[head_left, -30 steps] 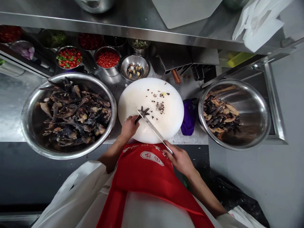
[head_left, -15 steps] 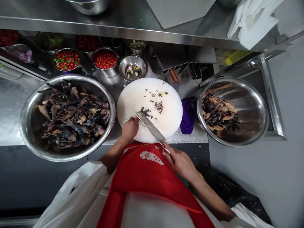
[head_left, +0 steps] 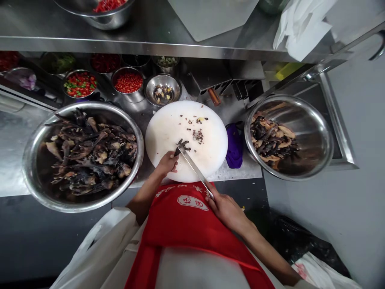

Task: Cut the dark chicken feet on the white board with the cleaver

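Note:
On the round white cutting board [head_left: 162,124] lies a dark chicken foot [head_left: 181,144] with its toes spread. My left hand [head_left: 167,163] is closed around the leg end of the foot, at the board's near left edge. A cleaver [head_left: 194,167] slants across the board, its tip end touching or just over the foot beside my left fingers. Its handle is wrapped in my right hand [head_left: 226,209], in front of the red apron [head_left: 177,216]. Small dark cut bits [head_left: 197,135] are scattered over the board's far right half.
A large steel bowl [head_left: 33,168] of dark poultry feet stands left; another steel bowl [head_left: 319,140] holding dark and tan pieces stands right. A purple cloth [head_left: 234,146] lies beside the board. Behind are a small bowl [head_left: 163,89], chopped-pepper pots [head_left: 129,82], a knife rack [head_left: 207,74] and a shelf edge [head_left: 150,47].
The cleaver's blade has turned to a more edge-on angle and shows narrower. More of the chicken foot's toes now shows. The whole view has shifted slightly.

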Action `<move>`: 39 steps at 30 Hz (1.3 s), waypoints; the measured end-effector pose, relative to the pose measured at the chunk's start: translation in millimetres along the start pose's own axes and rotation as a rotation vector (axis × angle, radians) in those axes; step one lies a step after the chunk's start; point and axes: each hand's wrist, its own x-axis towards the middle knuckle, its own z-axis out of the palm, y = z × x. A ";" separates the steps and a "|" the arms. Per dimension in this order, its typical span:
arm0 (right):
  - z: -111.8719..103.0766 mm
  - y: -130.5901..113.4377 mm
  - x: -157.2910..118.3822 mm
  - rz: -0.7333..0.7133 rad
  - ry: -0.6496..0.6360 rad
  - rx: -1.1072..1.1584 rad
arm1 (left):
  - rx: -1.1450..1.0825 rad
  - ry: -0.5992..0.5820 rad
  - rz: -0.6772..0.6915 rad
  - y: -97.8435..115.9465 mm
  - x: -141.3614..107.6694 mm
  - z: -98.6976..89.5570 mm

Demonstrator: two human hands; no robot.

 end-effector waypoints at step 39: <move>-5.5 9.0 9.0 -0.083 0.001 0.327 | -0.159 0.039 0.164 -23.3 6.3 31.2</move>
